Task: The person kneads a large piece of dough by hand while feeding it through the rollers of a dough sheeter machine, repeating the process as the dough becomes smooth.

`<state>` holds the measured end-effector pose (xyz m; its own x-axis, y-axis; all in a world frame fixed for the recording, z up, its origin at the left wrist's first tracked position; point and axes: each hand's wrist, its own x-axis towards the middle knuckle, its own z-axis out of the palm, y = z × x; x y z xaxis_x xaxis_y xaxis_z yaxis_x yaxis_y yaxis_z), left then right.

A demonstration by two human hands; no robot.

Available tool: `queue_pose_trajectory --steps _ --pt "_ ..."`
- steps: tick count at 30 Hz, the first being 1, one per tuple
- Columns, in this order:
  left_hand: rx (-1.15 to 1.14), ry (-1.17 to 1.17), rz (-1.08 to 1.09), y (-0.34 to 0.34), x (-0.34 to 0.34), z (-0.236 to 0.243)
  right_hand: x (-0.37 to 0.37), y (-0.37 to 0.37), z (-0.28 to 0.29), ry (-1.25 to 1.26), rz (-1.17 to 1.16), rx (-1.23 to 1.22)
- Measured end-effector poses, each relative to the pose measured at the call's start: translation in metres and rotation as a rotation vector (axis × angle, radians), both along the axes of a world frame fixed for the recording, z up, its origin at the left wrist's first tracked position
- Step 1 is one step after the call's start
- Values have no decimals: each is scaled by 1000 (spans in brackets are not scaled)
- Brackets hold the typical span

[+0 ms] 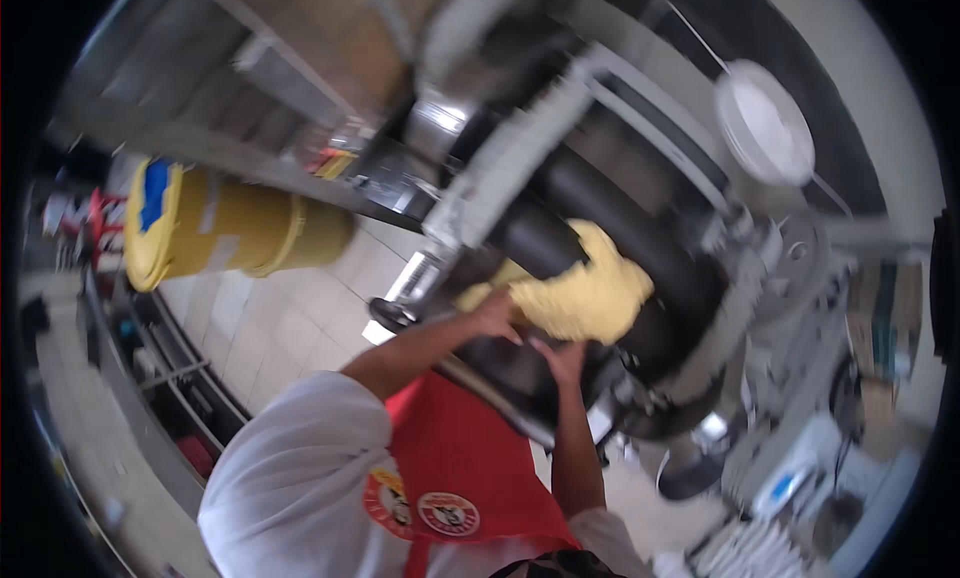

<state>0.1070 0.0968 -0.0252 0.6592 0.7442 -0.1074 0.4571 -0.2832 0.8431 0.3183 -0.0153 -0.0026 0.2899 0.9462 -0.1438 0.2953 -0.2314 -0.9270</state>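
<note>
A lump of yellow dough (585, 298) lies draped over the dark rollers (540, 238) of a dough-rolling machine in front of me. A paler flap of it shows on the left, behind my left hand. At the dough's near left edge is my left hand (497, 315), thumb spread away from the fingers; some fingertips are lost against the dough. My right hand (563, 359) is just below the near edge, its thumb and fingers apart. Whether it touches the dough is hard to make out. Motion blurs the picture somewhat.
The machine's light metal frame (520, 153) surrounds the rollers. To the left, a yellow barrel (235, 223) with blue on its lid stands on the tiled floor (290, 328). White round basins (765, 123) are at the upper right. Cardboard boxes (885, 313) stand at the far right.
</note>
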Motion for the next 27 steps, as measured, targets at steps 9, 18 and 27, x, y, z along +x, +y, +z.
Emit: queue_pose_trajectory --steps 9,18,27 --pt "79 474 -398 44 95 27 11 57 -3 -440 82 -109" --pt "-470 344 -62 34 48 -30 24 26 -39 -149 305 -583" --pt "35 331 185 106 77 -55 89 69 -156 -639 156 -228"
